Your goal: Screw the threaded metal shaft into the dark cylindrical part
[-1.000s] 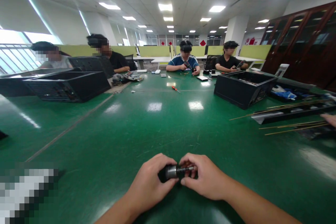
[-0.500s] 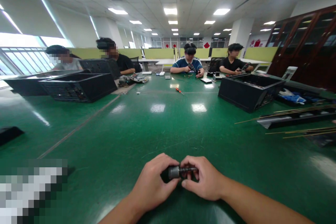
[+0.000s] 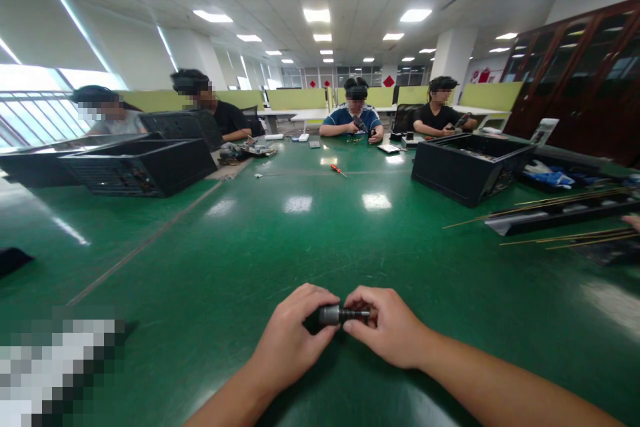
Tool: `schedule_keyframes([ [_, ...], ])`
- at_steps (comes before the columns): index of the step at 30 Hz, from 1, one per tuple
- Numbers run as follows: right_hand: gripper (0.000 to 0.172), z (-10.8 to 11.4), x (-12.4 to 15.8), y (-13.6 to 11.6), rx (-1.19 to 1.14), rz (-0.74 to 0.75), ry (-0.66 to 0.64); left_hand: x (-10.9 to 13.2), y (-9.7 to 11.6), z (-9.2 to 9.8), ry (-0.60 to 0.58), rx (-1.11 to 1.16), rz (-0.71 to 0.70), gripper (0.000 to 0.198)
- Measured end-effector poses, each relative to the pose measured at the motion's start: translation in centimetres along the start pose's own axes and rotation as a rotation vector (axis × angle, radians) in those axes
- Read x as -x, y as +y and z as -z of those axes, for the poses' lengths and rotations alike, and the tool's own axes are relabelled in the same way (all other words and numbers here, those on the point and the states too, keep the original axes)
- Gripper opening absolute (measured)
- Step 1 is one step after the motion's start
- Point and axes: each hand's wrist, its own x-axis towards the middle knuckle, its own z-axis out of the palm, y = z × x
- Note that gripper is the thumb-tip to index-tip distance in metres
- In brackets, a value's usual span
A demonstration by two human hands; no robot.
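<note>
And here we are, watching the cylindrical part (image 3: 330,315) lying level in the lower middle of the frame, its dark body showing a grey metal collar and its thin shaft (image 3: 356,313) pointing rightward. Our left hand (image 3: 303,333) is closing thumb and fingers around the body, gripping it firmly. Our right hand (image 3: 387,327) is curving loosely about the shaft, thumb and forefinger standing apart; we're unable to tell whether its fingers are pinching the metal. Beneath both hands the green desk (image 3: 300,247) is spreading out, catching the ceiling lights.

Moving up to the centre, we're spotting a screwdriver (image 3: 337,169), its orange-red handle lying toward the upper left. On the right, a black case (image 3: 445,173) is sitting open-topped, and below it thin golden rods (image 3: 465,222) are stretching toward the right edge, where a co-worker's hand (image 3: 634,221) is just peeking in. Over at left, another dark case (image 3: 140,167) is resting near a heap of electronic parts (image 3: 245,152). At lower left, we're finding a pixelated patch hiding whatever is underneath.

Across the far side, four people are sitting; the person in blue (image 3: 340,121), at upper centre, is holding a dark tool (image 3: 359,123). Behind at upper right, a brown cabinet (image 3: 575,80) is looming.
</note>
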Motion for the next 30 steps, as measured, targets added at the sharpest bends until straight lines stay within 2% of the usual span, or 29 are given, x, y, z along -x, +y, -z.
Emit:
schedule_keyframes([
  [9,0.010,-0.01,0.07,-0.59,0.112,0.009,0.035,0.30,-0.15,0.19,0.010,0.003,0.023,0.023],
  [16,0.009,0.23,0.36,-0.85,0.236,0.089,0.050,0.47,0.02,0.33,0.013,0.013,0.051,0.027],
  [30,0.011,0.28,0.36,-0.39,0.292,0.114,0.081,0.45,-0.20,0.42,0.029,0.006,0.067,0.028],
])
